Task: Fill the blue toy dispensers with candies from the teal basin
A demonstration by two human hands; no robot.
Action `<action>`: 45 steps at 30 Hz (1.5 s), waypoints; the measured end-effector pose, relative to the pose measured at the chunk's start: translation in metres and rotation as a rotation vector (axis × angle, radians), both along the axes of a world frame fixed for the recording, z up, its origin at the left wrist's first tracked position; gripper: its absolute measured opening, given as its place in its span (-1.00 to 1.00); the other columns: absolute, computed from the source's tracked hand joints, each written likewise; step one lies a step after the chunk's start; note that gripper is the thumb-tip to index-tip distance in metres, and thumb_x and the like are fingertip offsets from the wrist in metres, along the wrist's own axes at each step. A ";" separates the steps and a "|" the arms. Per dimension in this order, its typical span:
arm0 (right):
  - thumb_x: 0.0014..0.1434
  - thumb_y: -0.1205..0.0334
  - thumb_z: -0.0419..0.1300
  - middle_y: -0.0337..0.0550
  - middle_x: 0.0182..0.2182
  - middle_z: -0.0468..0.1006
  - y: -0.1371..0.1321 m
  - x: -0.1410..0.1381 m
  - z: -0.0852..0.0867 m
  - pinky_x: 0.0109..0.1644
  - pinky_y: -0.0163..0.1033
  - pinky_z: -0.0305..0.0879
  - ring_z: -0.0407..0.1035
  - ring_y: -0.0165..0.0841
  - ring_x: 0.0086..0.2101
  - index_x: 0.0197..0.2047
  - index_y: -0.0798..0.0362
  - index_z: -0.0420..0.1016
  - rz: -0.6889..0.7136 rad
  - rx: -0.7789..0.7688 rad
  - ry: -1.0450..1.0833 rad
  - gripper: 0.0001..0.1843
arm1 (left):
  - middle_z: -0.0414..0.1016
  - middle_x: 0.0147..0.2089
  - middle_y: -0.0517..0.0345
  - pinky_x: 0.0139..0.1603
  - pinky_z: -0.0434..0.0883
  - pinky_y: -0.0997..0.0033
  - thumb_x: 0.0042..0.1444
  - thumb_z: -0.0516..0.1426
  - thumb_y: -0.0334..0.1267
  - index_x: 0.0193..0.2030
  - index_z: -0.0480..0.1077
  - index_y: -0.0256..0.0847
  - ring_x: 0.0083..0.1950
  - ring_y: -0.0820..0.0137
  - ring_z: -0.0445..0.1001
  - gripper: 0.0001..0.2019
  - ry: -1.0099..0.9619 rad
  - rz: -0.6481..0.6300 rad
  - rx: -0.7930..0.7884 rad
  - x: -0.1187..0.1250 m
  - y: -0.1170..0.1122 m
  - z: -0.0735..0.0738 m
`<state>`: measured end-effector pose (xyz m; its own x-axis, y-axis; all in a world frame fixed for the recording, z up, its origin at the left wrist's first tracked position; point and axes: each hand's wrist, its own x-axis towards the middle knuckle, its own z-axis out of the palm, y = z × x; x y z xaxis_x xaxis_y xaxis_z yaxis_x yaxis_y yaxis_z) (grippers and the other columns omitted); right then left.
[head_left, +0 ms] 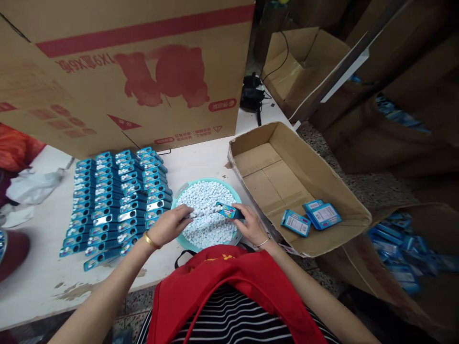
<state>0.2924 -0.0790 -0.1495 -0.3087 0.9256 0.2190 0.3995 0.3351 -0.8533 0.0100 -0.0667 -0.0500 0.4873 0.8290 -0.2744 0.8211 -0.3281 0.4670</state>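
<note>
At the left edge, a dark red tub (14,253) is seen, only partly in frame. Blue boxes (127,215) are stood on the table (201,165) in 4 close columns, apparently so that each is braced by its neighbours; their cut-out ends are turned upward. A large carton (143,95) is stood behind them.

The left hand (174,223) is held over the basin (235,192), fingertips drawn together at the white pellets (206,196); whether any are pinched cannot be told. The basin is set close to the body, presumably for easy reach by 2 hands.

By the right hand (251,224), 1 blue carton (227,210) is gripped above the pellets, its cut-out end pointed left, seemingly to face the other hand.

Further right, blue packs (327,216) are laid in a cardboard tray (260,174), kept within arm's reach.
</note>
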 end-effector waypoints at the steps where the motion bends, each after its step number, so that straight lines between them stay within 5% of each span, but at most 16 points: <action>1: 0.17 0.30 0.11 -0.03 -0.03 0.47 -0.001 -0.002 -0.001 0.09 0.00 0.32 0.35 -0.19 -0.01 0.11 -0.03 0.28 0.009 0.017 0.003 -0.59 | 0.44 -0.12 0.03 -0.13 0.38 0.34 0.26 -0.06 -0.18 -0.06 0.31 -0.20 -0.12 0.32 0.44 -0.76 0.078 -0.024 0.005 0.005 0.003 0.008; 9: 0.19 0.34 0.08 0.01 0.00 0.46 -0.006 -0.012 -0.012 0.13 0.09 0.30 0.32 -0.17 0.05 0.16 -0.05 0.25 0.033 0.091 0.021 -0.54 | 0.38 -0.27 0.03 -0.24 0.35 0.30 0.17 -0.08 -0.47 -0.27 0.37 -0.23 -0.28 0.31 0.44 -0.78 0.479 -0.079 0.022 0.061 0.009 0.058; 12: 0.18 0.35 0.08 0.00 0.02 0.45 -0.007 -0.011 -0.018 0.17 0.10 0.27 0.32 -0.18 0.06 0.16 -0.05 0.25 0.022 0.084 0.027 -0.54 | 0.38 -0.27 0.00 -0.25 0.33 0.28 0.18 -0.11 -0.48 -0.26 0.38 -0.23 -0.27 0.28 0.42 -0.74 0.522 -0.126 0.050 0.066 0.008 0.066; 15: 0.18 0.35 0.09 0.00 0.03 0.45 -0.010 -0.007 -0.020 0.18 0.06 0.26 0.33 -0.19 0.07 0.14 -0.04 0.26 -0.004 0.047 0.046 -0.55 | 0.38 -0.25 0.02 -0.25 0.32 0.28 0.21 -0.10 -0.42 -0.18 0.36 -0.20 -0.24 0.25 0.41 -0.77 0.553 -0.104 0.106 0.046 0.005 0.058; 18: 0.18 0.28 0.14 0.00 0.03 0.45 -0.012 0.001 -0.018 0.15 -0.01 0.29 0.34 -0.21 0.05 0.11 -0.03 0.27 -0.088 -0.039 0.101 -0.59 | 0.39 -0.19 -0.01 -0.19 0.31 0.26 0.23 -0.08 -0.35 -0.12 0.34 -0.22 -0.19 0.23 0.41 -0.79 0.562 0.024 0.070 0.008 -0.003 0.023; 21: 0.16 0.21 0.19 -0.01 -0.02 0.47 -0.013 0.008 -0.016 0.09 -0.05 0.33 0.39 -0.22 -0.01 0.08 -0.02 0.28 -0.197 -0.134 0.166 -0.59 | 0.41 -0.17 -0.12 -0.15 0.30 0.18 0.20 -0.09 -0.40 -0.17 0.36 -0.31 -0.16 0.16 0.43 -0.79 0.539 0.116 -0.075 -0.015 -0.013 -0.035; 26: 0.11 0.15 0.24 -0.04 -0.09 0.48 -0.012 0.014 -0.019 0.05 -0.06 0.34 0.40 -0.24 -0.08 0.01 -0.01 0.29 -0.292 -0.211 0.234 -0.60 | 0.42 -0.07 -0.14 -0.05 0.29 0.20 0.22 -0.10 -0.39 -0.08 0.32 -0.29 -0.03 0.18 0.41 -0.77 0.390 0.176 -0.120 0.013 -0.017 -0.123; 28: 0.11 0.14 0.24 -0.05 -0.10 0.48 -0.011 0.015 -0.020 0.03 -0.07 0.35 0.41 -0.25 -0.11 0.02 -0.01 0.28 -0.300 -0.221 0.233 -0.58 | 0.42 -0.01 -0.10 0.00 0.28 0.21 0.24 -0.08 -0.35 -0.01 0.28 -0.26 0.03 0.21 0.39 -0.76 0.305 0.197 -0.120 0.029 -0.014 -0.143; 31: 0.14 0.13 0.21 -0.02 -0.02 0.46 -0.011 0.016 -0.017 0.07 -0.05 0.33 0.40 -0.23 -0.06 0.11 -0.02 0.24 -0.281 -0.228 0.196 -0.53 | 0.42 0.00 -0.07 0.03 0.28 0.21 0.23 -0.05 -0.32 -0.01 0.26 -0.24 0.03 0.23 0.39 -0.77 0.190 0.224 -0.129 0.037 -0.012 -0.152; 36: 0.17 0.13 0.15 0.00 -0.06 0.51 -0.010 0.018 -0.009 0.03 -0.04 0.35 0.41 -0.18 -0.06 0.08 -0.01 0.31 -0.244 -0.165 0.075 -0.60 | 0.46 -0.12 0.05 -0.02 0.33 0.32 0.23 -0.03 -0.24 -0.03 0.27 -0.22 -0.10 0.34 0.44 -0.78 0.016 0.225 -0.146 0.013 -0.017 -0.125; 45: 0.16 0.37 0.05 0.00 0.08 0.42 -0.006 0.005 -0.010 0.25 0.09 0.18 0.30 -0.19 0.10 0.18 -0.04 0.23 -0.071 0.022 -0.010 -0.50 | 0.41 -0.15 0.05 -0.08 0.35 0.35 0.26 -0.07 -0.14 0.01 0.27 -0.21 -0.14 0.36 0.39 -0.71 -0.093 0.123 -0.050 -0.003 -0.006 -0.019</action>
